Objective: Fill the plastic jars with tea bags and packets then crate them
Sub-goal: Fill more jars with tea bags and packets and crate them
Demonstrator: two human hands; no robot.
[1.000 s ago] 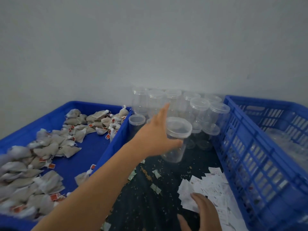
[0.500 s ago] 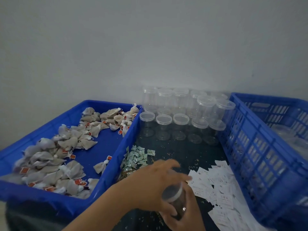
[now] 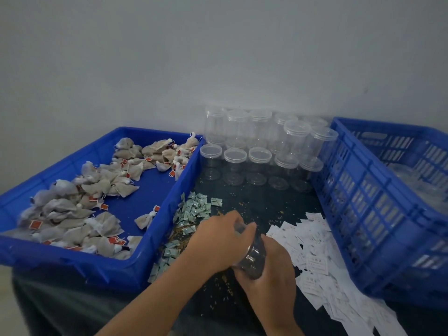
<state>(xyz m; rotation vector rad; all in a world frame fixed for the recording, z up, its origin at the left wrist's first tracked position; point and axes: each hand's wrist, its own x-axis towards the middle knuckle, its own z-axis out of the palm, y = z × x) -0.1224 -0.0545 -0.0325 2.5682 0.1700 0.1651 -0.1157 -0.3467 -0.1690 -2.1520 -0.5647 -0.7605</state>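
**Left hand (image 3: 217,241) and right hand (image 3: 274,272) grip one clear plastic jar (image 3: 253,257)**

Head view: the jar sits tilted above the dark table (image 3: 254,207), between the tea-bag tray (image 3: 184,185) and the crate (image 3: 363,190). The left hand curls over its top end, and the right hand wraps its body. It looks light, thin-walled and slippery, best gripped round the middle. Print on the white slips (image 3: 312,253) and red tags (image 3: 36,224) is too blurred to read.

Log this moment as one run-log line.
left hand: grips jar top | right hand: holds jar body | tea bags: in blue tray
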